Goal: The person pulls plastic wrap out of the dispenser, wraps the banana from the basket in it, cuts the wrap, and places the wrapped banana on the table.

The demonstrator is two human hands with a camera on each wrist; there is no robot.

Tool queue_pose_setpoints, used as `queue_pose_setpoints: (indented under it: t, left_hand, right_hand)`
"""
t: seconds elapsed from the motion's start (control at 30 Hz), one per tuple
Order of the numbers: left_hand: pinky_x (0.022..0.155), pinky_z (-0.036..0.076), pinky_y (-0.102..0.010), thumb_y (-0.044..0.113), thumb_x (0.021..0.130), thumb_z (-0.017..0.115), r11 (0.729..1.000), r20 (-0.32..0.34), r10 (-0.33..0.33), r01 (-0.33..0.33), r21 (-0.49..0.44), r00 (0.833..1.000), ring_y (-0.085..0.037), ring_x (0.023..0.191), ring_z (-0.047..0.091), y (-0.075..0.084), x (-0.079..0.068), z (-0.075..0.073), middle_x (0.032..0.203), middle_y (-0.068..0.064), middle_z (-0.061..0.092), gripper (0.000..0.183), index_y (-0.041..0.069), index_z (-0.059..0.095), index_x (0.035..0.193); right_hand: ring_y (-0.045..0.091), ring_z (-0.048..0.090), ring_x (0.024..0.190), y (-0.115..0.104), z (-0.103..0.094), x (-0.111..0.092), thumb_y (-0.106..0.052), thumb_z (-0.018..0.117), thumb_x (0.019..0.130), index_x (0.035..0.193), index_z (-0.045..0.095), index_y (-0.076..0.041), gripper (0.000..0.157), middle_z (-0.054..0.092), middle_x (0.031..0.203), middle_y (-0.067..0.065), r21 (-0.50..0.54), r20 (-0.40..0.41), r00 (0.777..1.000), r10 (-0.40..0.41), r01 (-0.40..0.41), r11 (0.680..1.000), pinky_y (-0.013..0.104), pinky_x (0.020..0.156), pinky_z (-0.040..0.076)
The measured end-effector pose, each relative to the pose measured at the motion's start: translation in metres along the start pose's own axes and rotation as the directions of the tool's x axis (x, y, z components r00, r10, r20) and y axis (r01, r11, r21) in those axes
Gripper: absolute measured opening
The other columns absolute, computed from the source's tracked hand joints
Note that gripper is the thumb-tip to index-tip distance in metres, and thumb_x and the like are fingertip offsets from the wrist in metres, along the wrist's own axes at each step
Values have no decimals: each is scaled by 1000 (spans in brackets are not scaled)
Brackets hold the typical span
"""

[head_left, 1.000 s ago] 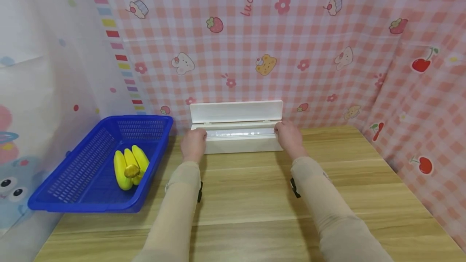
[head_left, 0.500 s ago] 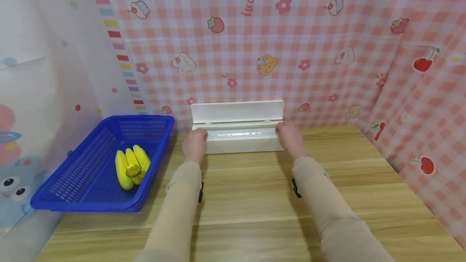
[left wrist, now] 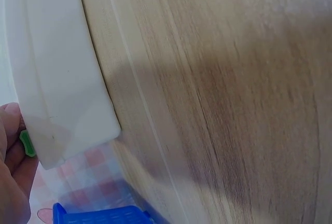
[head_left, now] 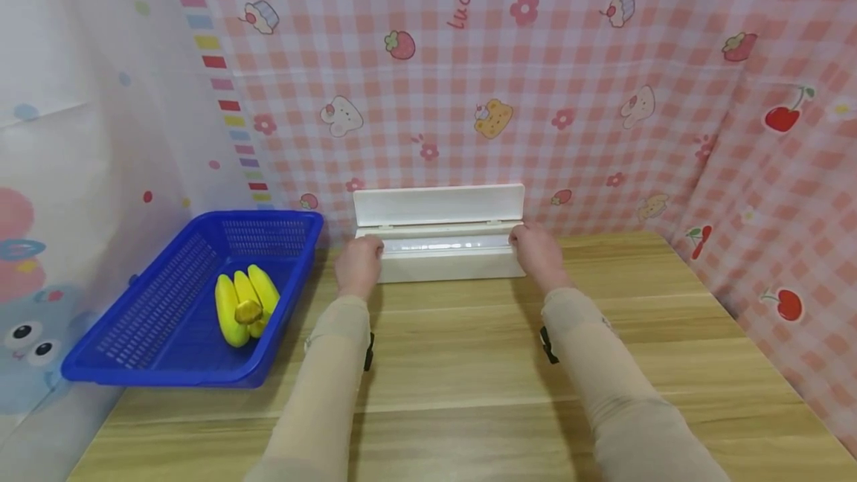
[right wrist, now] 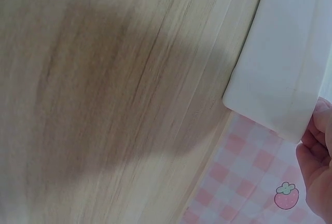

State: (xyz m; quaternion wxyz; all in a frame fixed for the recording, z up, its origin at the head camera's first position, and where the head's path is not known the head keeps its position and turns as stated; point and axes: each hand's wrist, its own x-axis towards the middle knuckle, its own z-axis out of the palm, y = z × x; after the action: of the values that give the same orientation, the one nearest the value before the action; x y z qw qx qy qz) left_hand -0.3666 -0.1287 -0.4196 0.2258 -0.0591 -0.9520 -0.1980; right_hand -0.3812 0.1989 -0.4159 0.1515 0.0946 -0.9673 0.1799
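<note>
A long white cling film dispenser (head_left: 450, 268) lies on the table against the back cloth. Its lid (head_left: 438, 206) is raised, and a shiny clear strip (head_left: 438, 246) runs along the inside. My left hand (head_left: 358, 266) grips the left end with curled fingers, and my right hand (head_left: 538, 255) grips the right end. The left wrist view shows a small green piece (left wrist: 27, 143) by the left fingers, beside the white casing (left wrist: 67, 79). In the right wrist view, curled fingers (right wrist: 315, 143) touch the casing's edge. The hands hide both upper corners.
At the left stands a blue plastic basket (head_left: 157, 378) with several yellow bananas (head_left: 234, 311) in it. The wood-grain table (head_left: 462, 370) stretches in front of the dispenser. Pink checked cloth (head_left: 428, 80) closes off the back and right side.
The head view has shifted slightly, so everything sits a little further right in it. Both hands stay at the ends of the dispenser, and its lid stays raised.
</note>
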Motion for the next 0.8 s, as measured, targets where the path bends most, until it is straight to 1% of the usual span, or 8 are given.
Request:
queue_pose_setpoints:
  t: [0.17,0.3,0.47,0.63,0.8]
  left_hand:
    - [65,56,-49,2,89,66,1000,14,-9,9,0,1000,-32,86,69,-1,1,-2,96,-13,74,15,8,77,97]
    - [66,55,-49,2,88,66,1000,19,-18,18,0,1000,-33,85,69,-2,2,-3,95,-14,73,14,7,76,96]
    - [66,56,-49,2,89,67,999,42,-34,34,0,999,-32,86,68,-1,3,-4,96,-13,73,13,8,75,97]
    - [64,55,-50,1,87,67,999,41,-50,49,3,998,-33,84,68,0,3,-5,95,-14,73,13,8,75,95]
    - [64,55,-50,0,87,66,998,44,-57,58,-12,997,-33,84,68,0,3,-6,94,-14,72,14,7,74,95]
  right_hand:
    - [33,58,100,0,0,0,-2,58,96,99,70,-1,12,64,107,16,4,7,1000,4,-4,1000,46,83,52]
    - [34,59,98,0,-1,0,-2,59,96,98,71,-1,12,65,106,16,4,-9,1000,-12,12,1000,46,82,52]
    - [34,61,97,0,-2,-1,-2,62,95,96,71,-1,9,66,106,16,-6,-31,999,-28,28,1000,46,83,52]
    - [33,61,95,0,-3,-1,-2,62,95,97,71,-2,9,66,104,15,-5,-29,999,-28,28,1000,45,81,52]
    - [33,61,94,2,-2,-1,-2,62,95,95,70,-2,8,66,100,14,2,-34,999,-32,32,999,46,80,53]
